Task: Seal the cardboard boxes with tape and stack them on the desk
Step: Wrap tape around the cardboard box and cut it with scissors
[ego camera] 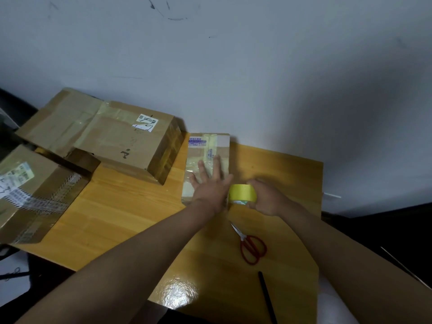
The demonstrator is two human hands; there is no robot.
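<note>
the left hand (208, 183) lies flat with fingers spread on the small box (207, 164) near the tabletop's (121, 206) far edge; the right hand (265, 197) grips the yellow tape roll (242, 194) just beside it

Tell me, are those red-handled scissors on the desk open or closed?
Closed. The red-handled scissors lie flat on the wooden desk, blades together in one point, untouched by either hand.

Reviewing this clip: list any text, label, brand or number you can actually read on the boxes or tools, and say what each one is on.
Nothing reads clearly.
Small box under the left hand: blue printed label, too blurred.
Large box: white sticker with a code pattern and black handwritten marks, illegible.
Left box: white shipping labels with barcodes, too small.
Yellow tape roll in the right hand: core print unreadable.
Red scissors: no marking visible.
</note>
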